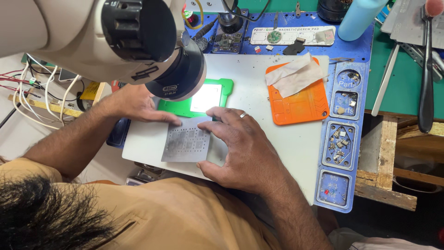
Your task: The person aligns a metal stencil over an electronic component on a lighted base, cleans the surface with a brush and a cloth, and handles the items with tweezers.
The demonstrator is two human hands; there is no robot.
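Note:
A thin grey metal stencil [187, 144] with several perforated grid patterns lies on a pale grey work mat [277, 143]. My right hand [243, 148], with a ring on one finger, holds the stencil's right edge, fingers over the top corner and thumb at the bottom corner. My left hand [138, 105] reaches in from the left, its fingertips pressing on the stencil's top left corner. Just behind the stencil sits a green holder frame [223, 88] with a brightly lit white centre, under the black lens of a microscope [178, 76].
An orange silicone mat [300, 104] with a crumpled tissue [293, 74] lies right of the green frame. A blue parts pad [340, 153] with small compartments of screws borders the mat. A light blue bottle [358, 16], hand tools [425, 69] and wires [34, 99] surround it.

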